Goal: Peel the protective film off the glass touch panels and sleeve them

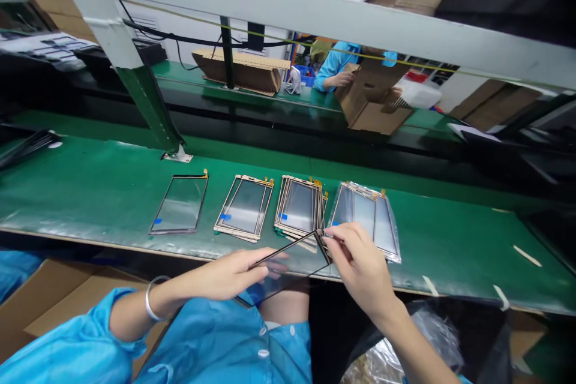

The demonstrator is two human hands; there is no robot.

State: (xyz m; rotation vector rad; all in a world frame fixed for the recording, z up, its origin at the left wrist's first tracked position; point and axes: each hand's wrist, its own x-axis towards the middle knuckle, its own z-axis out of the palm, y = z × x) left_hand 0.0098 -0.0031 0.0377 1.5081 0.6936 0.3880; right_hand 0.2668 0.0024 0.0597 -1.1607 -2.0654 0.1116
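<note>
A clear touchscreen glass panel with a black border (pixel 292 261) is tilted in front of me, just over the table's near edge. My left hand (pixel 236 273) grips its left side between thumb and fingers, with some fingers showing through the glass. My right hand (pixel 360 264) is closed in a pinch at the panel's upper right corner. Beyond lie a single glass panel (pixel 180 204), a small stack of panels (pixel 245 207), a taller stack (pixel 301 204) and panels in clear film (pixel 364 219). Gold flex tails stick up from their top edges.
The green table (pixel 450 240) has a metal post (pixel 146 96) at the back left. A shelf beam (pixel 315 9) crosses overhead. Another person's hand (pixel 339 79) holds a cardboard box (pixel 375 93) at the far bench. An open carton (pixel 81 294) stands at my lower left.
</note>
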